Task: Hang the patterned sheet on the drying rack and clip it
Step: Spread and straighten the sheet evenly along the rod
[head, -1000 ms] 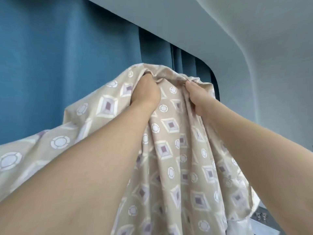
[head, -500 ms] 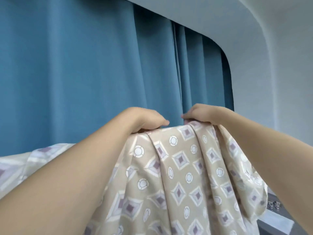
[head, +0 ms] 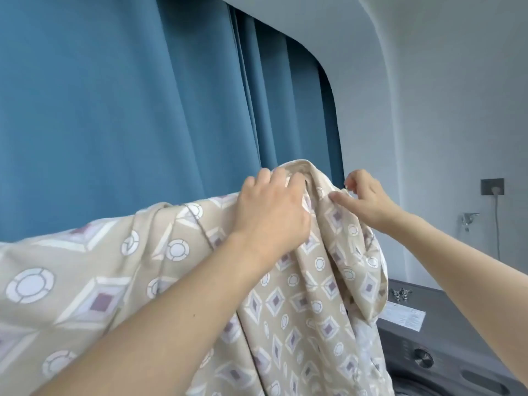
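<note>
The patterned sheet, beige with white rings and purple diamonds, is draped at chest height in front of a blue curtain and hangs down in folds. My left hand rests on its top fold, fingers curled into the bunched cloth. My right hand pinches the sheet's right edge between thumb and fingers. The drying rack is hidden under the cloth; no clip shows in either hand.
A blue curtain fills the background. A dark grey washing machine stands at the lower right, with small metal clips and a white paper on top. A wall socket and tap are on the right wall.
The bunched sheet came down from overhead and now lies draped. Both hands shifted from gripping over the top edge to working the bunched fold at the sheet's right end.
</note>
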Demonstrator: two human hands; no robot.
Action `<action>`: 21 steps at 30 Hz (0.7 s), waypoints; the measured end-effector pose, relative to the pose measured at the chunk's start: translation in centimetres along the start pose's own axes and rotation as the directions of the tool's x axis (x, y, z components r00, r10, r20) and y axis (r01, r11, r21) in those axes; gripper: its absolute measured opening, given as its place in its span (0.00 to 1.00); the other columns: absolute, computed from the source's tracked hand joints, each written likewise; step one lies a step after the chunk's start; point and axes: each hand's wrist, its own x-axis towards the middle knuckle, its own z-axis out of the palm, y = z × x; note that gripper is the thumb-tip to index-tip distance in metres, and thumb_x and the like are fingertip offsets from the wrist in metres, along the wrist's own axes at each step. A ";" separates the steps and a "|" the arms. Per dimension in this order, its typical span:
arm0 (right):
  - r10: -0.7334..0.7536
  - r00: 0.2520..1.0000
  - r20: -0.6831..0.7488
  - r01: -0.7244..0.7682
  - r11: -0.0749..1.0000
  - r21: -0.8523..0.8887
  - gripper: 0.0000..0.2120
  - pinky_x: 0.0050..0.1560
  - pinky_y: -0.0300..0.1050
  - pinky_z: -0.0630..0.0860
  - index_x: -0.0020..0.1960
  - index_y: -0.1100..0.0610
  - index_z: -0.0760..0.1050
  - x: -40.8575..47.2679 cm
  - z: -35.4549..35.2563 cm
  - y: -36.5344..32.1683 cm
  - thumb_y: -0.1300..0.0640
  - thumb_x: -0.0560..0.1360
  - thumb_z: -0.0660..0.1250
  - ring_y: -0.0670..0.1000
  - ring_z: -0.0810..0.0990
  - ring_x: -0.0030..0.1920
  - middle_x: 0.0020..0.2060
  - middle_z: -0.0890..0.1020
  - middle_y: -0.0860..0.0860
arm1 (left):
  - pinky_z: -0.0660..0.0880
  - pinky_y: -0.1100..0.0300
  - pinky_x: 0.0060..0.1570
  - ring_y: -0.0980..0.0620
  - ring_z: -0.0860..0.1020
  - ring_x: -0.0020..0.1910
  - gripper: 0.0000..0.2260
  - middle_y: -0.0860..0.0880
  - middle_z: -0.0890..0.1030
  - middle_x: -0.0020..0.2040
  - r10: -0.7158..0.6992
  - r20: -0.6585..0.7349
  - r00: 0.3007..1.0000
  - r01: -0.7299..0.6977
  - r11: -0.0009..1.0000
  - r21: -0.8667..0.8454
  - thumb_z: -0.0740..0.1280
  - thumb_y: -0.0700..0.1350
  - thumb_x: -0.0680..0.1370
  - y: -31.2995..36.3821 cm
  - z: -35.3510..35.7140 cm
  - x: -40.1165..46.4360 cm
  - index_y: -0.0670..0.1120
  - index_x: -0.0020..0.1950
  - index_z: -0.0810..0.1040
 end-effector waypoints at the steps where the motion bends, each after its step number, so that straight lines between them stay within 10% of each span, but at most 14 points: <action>1: 0.084 0.992 0.094 -0.084 0.996 -0.004 0.24 0.44 0.44 0.67 0.50 0.54 0.66 -0.3 -0.3 0.7 0.34 0.71 0.66 0.51 0.73 0.47 0.46 0.74 0.49 | 0.67 0.52 0.44 0.42 0.75 0.53 0.14 0.44 0.78 0.54 -0.038 0.052 0.998 0.043 0.994 -0.102 0.59 0.50 0.76 1.5 0.4 0.2 0.46 0.58 0.73; 5: 0.268 0.804 0.532 -0.196 0.962 -0.188 0.31 0.39 0.43 0.74 0.45 0.56 0.70 0.0 -0.4 1.8 0.28 0.64 0.68 0.50 0.80 0.34 0.39 0.80 0.51 | 0.66 0.54 0.44 0.44 0.76 0.58 0.20 0.46 0.78 0.59 -0.166 0.530 0.832 0.280 0.950 -0.142 0.57 0.57 0.79 5.1 4.4 1.9 0.47 0.62 0.75; 9: 0.357 0.537 0.765 -0.025 0.912 -0.409 0.19 0.43 0.45 0.78 0.43 0.55 0.78 1.4 0.8 2.7 0.39 0.75 0.63 0.51 0.82 0.37 0.39 0.83 0.51 | 0.66 0.53 0.45 0.43 0.76 0.59 0.24 0.46 0.78 0.60 -0.235 0.615 0.753 0.350 0.934 -0.072 0.55 0.62 0.79 6.2 8.5 2.1 0.46 0.63 0.76; 13: 0.276 0.576 0.769 -0.049 0.951 -0.304 0.12 0.43 0.45 0.78 0.45 0.60 0.79 4.8 -0.2 2.5 0.54 0.78 0.61 0.54 0.83 0.40 0.41 0.84 0.53 | 0.71 0.55 0.50 0.44 0.76 0.61 0.16 0.47 0.77 0.62 -0.281 0.564 0.777 0.352 0.936 -0.019 0.60 0.53 0.80 6.8 10.8 2.5 0.47 0.63 0.75; 19: 0.612 0.524 0.592 -0.087 0.730 -0.678 0.39 0.43 0.46 0.79 0.57 0.59 0.76 8.6 -1.1 6.9 0.27 0.63 0.68 0.55 0.83 0.42 0.50 0.84 0.60 | 0.67 0.55 0.46 0.43 0.76 0.59 0.13 0.46 0.78 0.59 -0.281 0.443 0.851 0.324 0.946 -0.023 0.58 0.44 0.78 8.5 10.8 3.8 0.46 0.61 0.75; 21: 0.593 0.468 0.656 -0.058 0.761 -0.646 0.30 0.47 0.49 0.80 0.57 0.57 0.78 8.6 -0.4 8.9 0.31 0.71 0.63 0.55 0.84 0.45 0.47 0.85 0.55 | 0.66 0.55 0.44 0.43 0.77 0.57 0.12 0.46 0.79 0.56 -0.277 0.387 0.879 0.297 0.955 0.008 0.58 0.47 0.79 9.2 10.5 4.3 0.46 0.58 0.77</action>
